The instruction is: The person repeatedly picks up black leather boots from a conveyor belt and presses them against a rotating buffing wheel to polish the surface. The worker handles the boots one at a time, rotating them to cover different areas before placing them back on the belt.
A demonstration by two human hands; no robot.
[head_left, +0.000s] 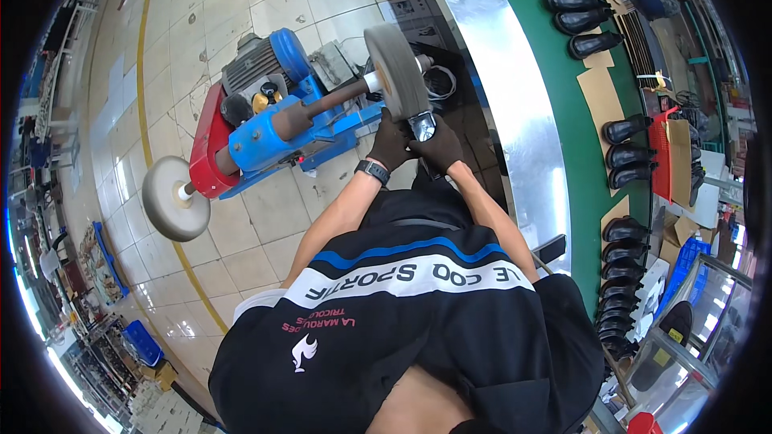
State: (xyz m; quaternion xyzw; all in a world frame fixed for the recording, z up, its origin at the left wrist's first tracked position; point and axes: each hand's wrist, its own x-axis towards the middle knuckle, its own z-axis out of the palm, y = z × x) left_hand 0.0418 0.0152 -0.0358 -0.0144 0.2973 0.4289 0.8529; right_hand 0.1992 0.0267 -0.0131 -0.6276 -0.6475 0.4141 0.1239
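Note:
Both my hands wear dark gloves and hold a glossy black shoe (422, 124) up against the lower edge of a grey buffing wheel (399, 72). My left hand (392, 143) is closed round the shoe's left side, close under the wheel. On the shoe's other side, my right hand (441, 147) grips it with bent fingers. Much of the shoe is hidden behind the gloves and the wheel. A steel shaft (338, 101) joins that wheel to a blue buffing machine (273, 141) with a red belt guard (211, 137).
A second, pale wheel (175, 198) sits at the machine's left end, with a motor (256, 64) behind. To my right runs a metal-edged bench (523, 104) with a green top (575, 104), bearing rows of black shoes (581, 21). A red basket (662, 157) stands beyond them.

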